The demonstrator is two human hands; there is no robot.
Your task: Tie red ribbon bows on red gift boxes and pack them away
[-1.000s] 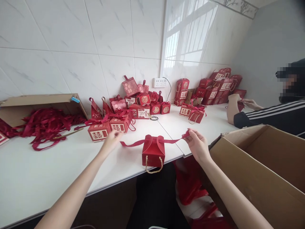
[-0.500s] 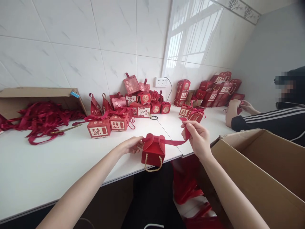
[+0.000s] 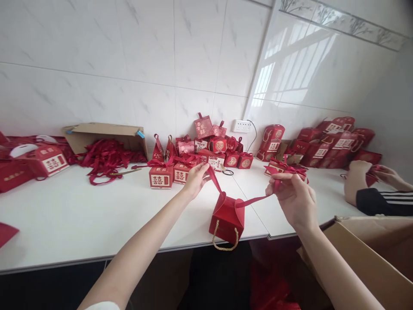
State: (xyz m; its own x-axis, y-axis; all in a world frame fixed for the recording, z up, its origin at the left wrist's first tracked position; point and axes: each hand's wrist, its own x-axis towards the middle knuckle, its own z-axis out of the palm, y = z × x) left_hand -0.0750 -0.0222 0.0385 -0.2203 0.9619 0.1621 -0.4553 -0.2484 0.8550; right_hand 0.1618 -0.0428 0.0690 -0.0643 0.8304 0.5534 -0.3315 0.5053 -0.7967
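A small red gift box [image 3: 226, 219] with a rope handle stands at the front edge of the white table [image 3: 80, 224]. A red ribbon [image 3: 251, 200] runs through its top and out to both sides. My left hand [image 3: 195, 178] pinches the left end of the ribbon, raised up and back from the box. To the right of the box, my right hand [image 3: 290, 199] grips the other end with closed fingers. Two finished boxes with bows [image 3: 169, 174] stand just behind my left hand.
A cardboard box [image 3: 106, 135] spilling loose red ribbons lies at the back left. Many red gift boxes [image 3: 222, 144] are piled along the tiled wall. An open carton [image 3: 374, 254] stands at the lower right. Another person's hands [image 3: 371, 174] work at the far right.
My left hand has risen from the box top, pulling its ribbon end up and back. The right hand keeps its end. The view has swung left and down, showing more boxes at the far left.
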